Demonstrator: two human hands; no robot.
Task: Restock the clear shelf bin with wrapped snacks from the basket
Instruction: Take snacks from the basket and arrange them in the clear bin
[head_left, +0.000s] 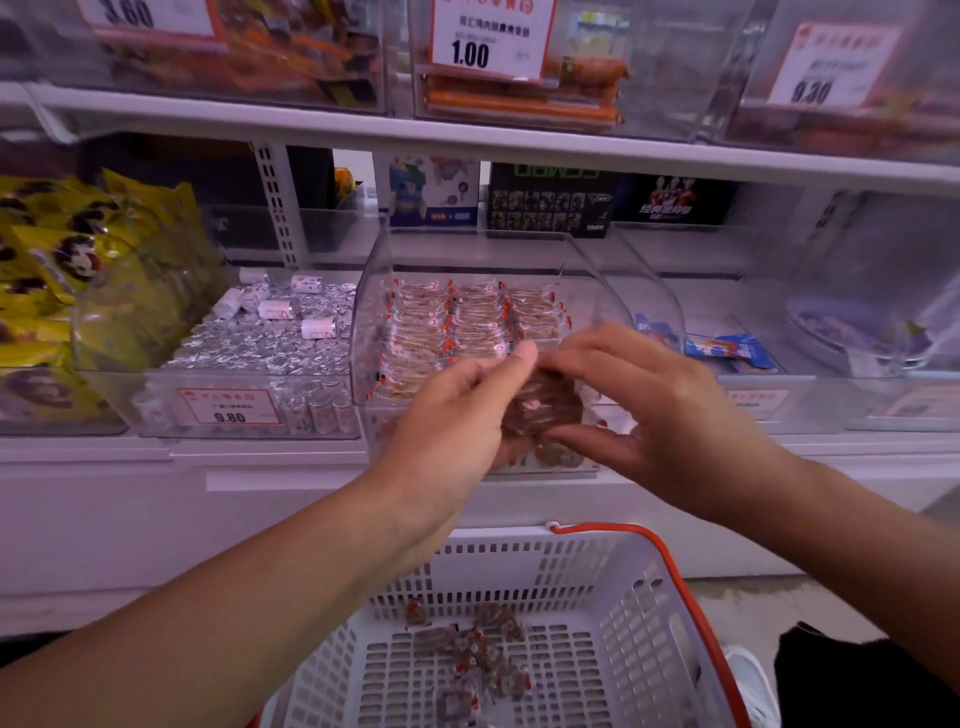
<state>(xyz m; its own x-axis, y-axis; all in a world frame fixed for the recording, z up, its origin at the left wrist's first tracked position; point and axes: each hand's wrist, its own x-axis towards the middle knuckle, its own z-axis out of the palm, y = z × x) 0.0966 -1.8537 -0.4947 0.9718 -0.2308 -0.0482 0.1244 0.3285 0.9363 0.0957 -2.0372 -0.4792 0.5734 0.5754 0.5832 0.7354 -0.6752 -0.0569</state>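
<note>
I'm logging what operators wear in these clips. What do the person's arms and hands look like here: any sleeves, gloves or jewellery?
Both forearms are bare up to the frame edge, with no sleeves in view. The left hand and right hand wear no gloves, and no rings, watch or bracelet show on the fingers or wrists. Nails look short and unpainted, though the picture is slightly soft.

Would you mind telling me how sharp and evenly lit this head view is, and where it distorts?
Head view: soft overall, with a purplish cast; the top shelf edge bows from wide-angle distortion; the snack stack between left hand and right hand smears; glare on the clear bin.
</note>
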